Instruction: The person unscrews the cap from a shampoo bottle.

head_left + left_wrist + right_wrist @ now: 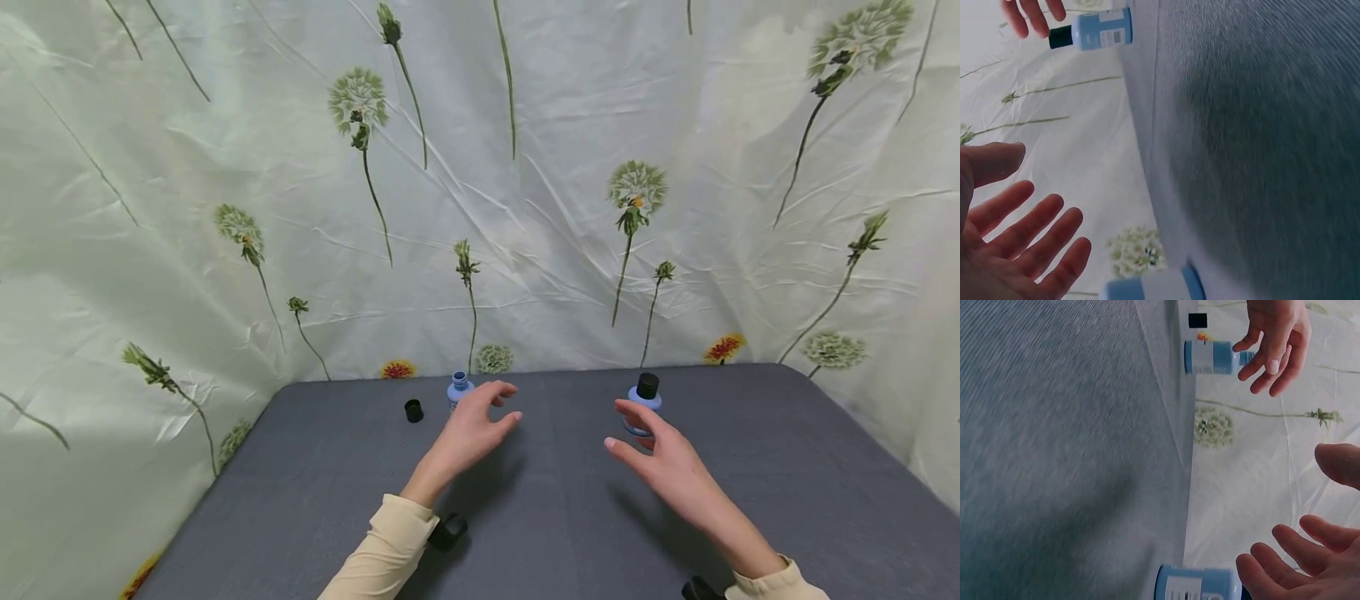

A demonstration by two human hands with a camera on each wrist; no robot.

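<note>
One uncapped blue bottle (457, 391) stands upright on the grey tabletop (562, 533), just past the left hand (474, 427) and partly hidden behind it; its neck is bare, but whatever is inside cannot be seen. On the bottle's other side, a little farther from those fingers, a loose black cap (413, 411) sits on the tabletop, seemingly hollow side up. One capped blue bottle (646, 400) stands upright just beyond the fingers of the right hand (666, 460), its black screw cap (647, 384) in place and its contents hidden; I cannot tell whether a fingertip touches it. Fingers of both hands are loosely bent and slightly apart, thumbs well clear of them, palms empty. Each bottle carries a pale label.
</note>
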